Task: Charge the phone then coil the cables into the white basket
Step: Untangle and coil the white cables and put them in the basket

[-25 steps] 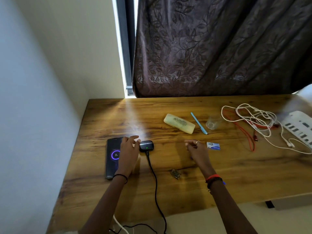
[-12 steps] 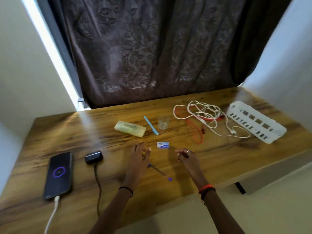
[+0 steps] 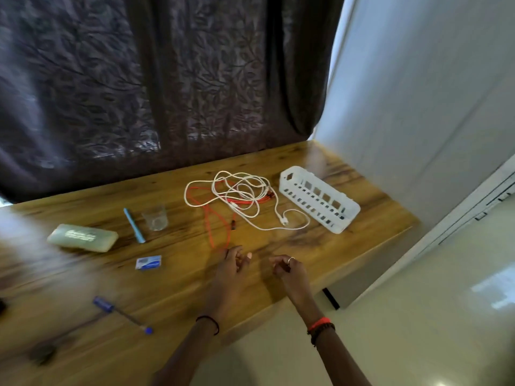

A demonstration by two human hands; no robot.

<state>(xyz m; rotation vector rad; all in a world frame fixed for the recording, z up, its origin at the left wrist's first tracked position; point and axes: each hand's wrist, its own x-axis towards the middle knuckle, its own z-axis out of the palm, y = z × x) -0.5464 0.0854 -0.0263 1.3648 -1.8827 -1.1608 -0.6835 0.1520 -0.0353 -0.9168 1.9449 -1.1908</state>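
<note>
A white cable (image 3: 245,196) lies tangled with a red cable (image 3: 211,229) on the wooden table (image 3: 83,288), left of the white slotted basket (image 3: 317,197). The red cable's loop runs down toward my left hand (image 3: 231,268), which hovers just below it with loosely curled fingers and holds nothing. To its right my right hand (image 3: 287,270) hangs with curled fingers, a ring on one, nothing visible in it. The phone is out of view.
Left of the cables stand a clear glass (image 3: 155,217), a light blue pen (image 3: 134,225) and a pale green case (image 3: 82,237). A small blue-and-white card (image 3: 148,262) and a blue pen (image 3: 122,314) lie nearer. Dark curtain behind, wall to the right.
The view has swung right, away from the charging phone, which has left the frame. Both hands have moved right along the table toward the tangled cables and the basket.
</note>
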